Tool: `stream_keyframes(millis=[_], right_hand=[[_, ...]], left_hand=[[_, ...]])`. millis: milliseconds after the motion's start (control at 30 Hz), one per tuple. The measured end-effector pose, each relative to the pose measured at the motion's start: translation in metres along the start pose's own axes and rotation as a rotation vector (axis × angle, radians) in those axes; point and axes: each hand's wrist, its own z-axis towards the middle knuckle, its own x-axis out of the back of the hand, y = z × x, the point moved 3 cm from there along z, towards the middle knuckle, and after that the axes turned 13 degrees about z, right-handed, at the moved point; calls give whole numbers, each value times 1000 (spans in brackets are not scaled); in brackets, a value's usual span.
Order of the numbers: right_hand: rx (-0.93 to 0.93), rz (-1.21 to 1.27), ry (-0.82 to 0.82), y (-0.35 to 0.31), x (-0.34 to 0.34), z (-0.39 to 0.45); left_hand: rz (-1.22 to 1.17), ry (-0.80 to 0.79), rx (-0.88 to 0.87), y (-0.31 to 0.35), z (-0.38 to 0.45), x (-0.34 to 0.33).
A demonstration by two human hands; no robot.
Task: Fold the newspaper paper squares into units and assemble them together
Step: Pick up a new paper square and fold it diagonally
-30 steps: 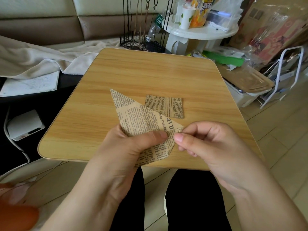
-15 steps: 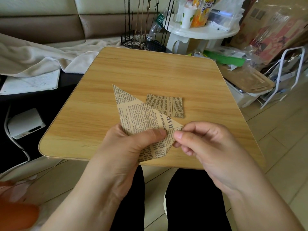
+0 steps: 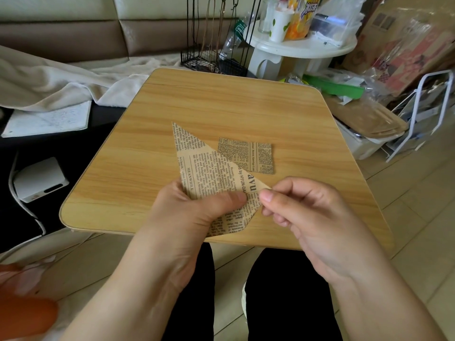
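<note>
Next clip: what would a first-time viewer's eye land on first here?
First, the folded newspaper piece, a long pointed shape held above the near edge of the wooden table: the left hand grips its lower half and the right hand pinches its right corner. Just behind it, a smaller folded newspaper rectangle lies flat on the table.

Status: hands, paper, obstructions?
Left hand grips folded newsprint-pattern paper unit; right hand pinches its corner. Small folded newsprint square on wooden table. No obstructions.
</note>
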Motion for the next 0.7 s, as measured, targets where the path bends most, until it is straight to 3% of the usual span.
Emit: stream_keyframes(millis=[200, 433, 533, 633, 700], right_hand=[[-112, 2, -53, 11, -2, 0], [-70, -42, -5, 20, -2, 4], [-56, -192, 62, 26, 9, 14], [-206, -475, -42, 41, 14, 28], [-301, -526, -87, 52, 14, 34]], left_hand=[[25, 28, 0, -6, 6, 5], [46, 29, 22, -14, 14, 11], [269, -9, 69, -18, 29, 19], [612, -91, 97, -22, 52, 24], [729, -142, 95, -24, 65, 25]])
